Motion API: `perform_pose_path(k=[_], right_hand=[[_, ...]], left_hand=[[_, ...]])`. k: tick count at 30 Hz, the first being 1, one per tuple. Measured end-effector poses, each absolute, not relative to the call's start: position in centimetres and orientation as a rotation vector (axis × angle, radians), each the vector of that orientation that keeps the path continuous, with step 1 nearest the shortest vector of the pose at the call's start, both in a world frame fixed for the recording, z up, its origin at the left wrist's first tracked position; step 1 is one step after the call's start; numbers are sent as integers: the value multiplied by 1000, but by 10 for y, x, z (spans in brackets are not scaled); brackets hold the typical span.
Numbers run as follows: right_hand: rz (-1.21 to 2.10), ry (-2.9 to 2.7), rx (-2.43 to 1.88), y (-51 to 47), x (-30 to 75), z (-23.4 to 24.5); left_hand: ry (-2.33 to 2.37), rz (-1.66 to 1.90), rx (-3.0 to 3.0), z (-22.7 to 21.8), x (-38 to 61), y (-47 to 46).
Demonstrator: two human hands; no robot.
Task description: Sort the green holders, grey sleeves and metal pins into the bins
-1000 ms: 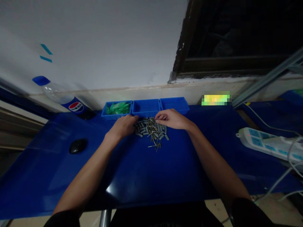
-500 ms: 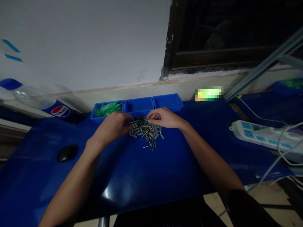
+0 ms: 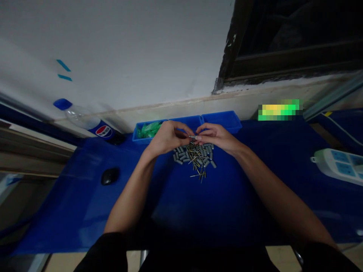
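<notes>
My left hand (image 3: 169,138) and my right hand (image 3: 218,137) meet fingertip to fingertip, both pinched closed. Between them shows a small grey metallic piece (image 3: 192,137); it is too small to tell whether it is one part or two joined. Just below the fingers lies a heap of short grey cylinders (image 3: 181,155) mixed with thin brass and silver pins (image 3: 195,155). A few pins stick out of the heap toward me. The fingers partly cover the far side of the heap.
Three blue bins stand against the wall; green plastic bags (image 3: 149,129) fill the left bin, and the right bin (image 3: 222,121) is beside the middle one. A cola bottle (image 3: 103,130), a black mouse (image 3: 110,176) and a power strip (image 3: 340,164) lie around the blue tabletop (image 3: 198,211).
My hands have come together above the heap, having been apart at its two sides. A small piece now shows between the fingertips. The camera view has shifted left.
</notes>
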State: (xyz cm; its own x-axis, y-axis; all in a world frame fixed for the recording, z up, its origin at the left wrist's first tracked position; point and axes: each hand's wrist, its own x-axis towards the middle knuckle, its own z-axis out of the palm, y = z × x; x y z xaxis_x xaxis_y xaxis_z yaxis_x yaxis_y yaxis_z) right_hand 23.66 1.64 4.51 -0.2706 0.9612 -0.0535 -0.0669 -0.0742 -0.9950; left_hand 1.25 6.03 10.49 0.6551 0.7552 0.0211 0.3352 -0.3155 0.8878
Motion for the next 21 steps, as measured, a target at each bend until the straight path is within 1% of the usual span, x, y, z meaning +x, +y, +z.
perform_pose_path(k=[6, 15, 18, 21], right_hand=[[1463, -1276, -1085, 14, 230, 42], [1481, -1184, -1139, 16, 223, 36], [1387, -1161, -1185, 18, 219, 32], [1248, -1064, -1220, 20, 217, 30]], left_hand=[[841, 606, 1906, 102, 8, 61], [841, 595, 2023, 81, 8, 70], [997, 402, 2273, 84, 4, 71], [1161, 31, 2529, 90, -4, 68]])
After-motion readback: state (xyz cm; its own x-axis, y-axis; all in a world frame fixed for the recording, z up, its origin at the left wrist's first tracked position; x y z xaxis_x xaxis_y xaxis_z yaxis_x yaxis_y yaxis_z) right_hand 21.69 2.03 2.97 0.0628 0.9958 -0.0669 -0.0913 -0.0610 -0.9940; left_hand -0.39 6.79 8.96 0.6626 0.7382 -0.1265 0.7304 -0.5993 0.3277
